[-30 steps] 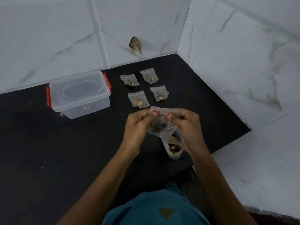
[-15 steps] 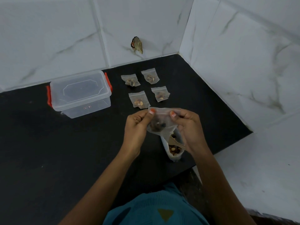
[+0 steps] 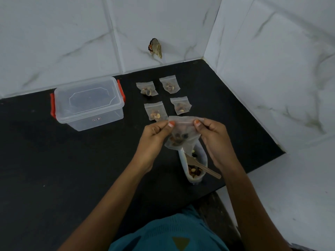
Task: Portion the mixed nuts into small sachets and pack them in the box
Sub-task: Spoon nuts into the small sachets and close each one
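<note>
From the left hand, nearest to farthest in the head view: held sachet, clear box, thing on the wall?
1. held sachet, pinched by the left hand itself.
2. clear box, left on the counter.
3. thing on the wall, far behind, above the counter.

A home kitchen corner: black stone counter (image 3: 72,178) against marbled wall tiles (image 3: 54,33).
</note>
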### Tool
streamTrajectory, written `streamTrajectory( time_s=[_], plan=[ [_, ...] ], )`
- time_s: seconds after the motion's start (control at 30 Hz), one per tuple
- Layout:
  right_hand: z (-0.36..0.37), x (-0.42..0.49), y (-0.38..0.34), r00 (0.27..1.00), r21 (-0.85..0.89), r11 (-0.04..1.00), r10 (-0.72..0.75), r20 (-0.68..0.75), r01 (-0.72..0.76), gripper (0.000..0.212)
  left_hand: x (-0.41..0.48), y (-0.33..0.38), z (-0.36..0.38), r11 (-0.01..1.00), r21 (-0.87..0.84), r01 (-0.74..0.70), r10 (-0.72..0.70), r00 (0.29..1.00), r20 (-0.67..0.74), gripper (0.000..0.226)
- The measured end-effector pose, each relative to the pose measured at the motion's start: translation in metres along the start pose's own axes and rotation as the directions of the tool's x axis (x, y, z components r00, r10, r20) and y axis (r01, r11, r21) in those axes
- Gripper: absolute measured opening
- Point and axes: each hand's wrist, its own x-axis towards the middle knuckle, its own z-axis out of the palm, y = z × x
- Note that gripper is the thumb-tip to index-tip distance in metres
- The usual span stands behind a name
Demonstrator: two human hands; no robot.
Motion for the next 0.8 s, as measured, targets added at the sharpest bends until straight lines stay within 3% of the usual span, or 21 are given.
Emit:
streamTrajectory(
  time_s=[0.2, 0.37, 0.5, 0.7, 0.8],
  plan=[
    [-0.01, 0.021, 0.0, 0.985, -0.009, 0.998, 0.064, 0.157, -0.063, 0.021, 0.021, -0.001, 0.004, 0.999, -0.04, 0.019, -0.022, 0.996, -0.083, 0.024],
    [-0.017, 0.048, 0.004, 0.999, -0.06, 0.997, 0.045, 0.005, -0.044, 0.014, 0.047, -0.005, 0.009, 0.998, 0.021, 0.064, -0.062, 0.995, -0.081, 0.02],
    [-0.02, 0.076, 0.006, 0.997, -0.03, 0.997, 0.074, -0.033, -0.075, 0.018, 0.077, -0.01, 0.012, 0.997, 0.032, 0.074, -0.069, 0.986, -0.151, 0.01],
    [-0.024, 0.135, 0.018, 0.964, -0.018, 0.968, 0.249, -0.097, -0.252, 0.015, 0.132, -0.023, 0.018, 0.984, -0.039, 0.174, -0.176, 0.983, -0.053, 0.009],
    [-0.028, 0.169, 0.025, 0.972, -0.123, 0.965, 0.221, -0.084, -0.23, 0.025, 0.167, -0.036, 0.022, 0.973, 0.0, 0.229, -0.228, 0.967, -0.118, 0.011]
  ],
)
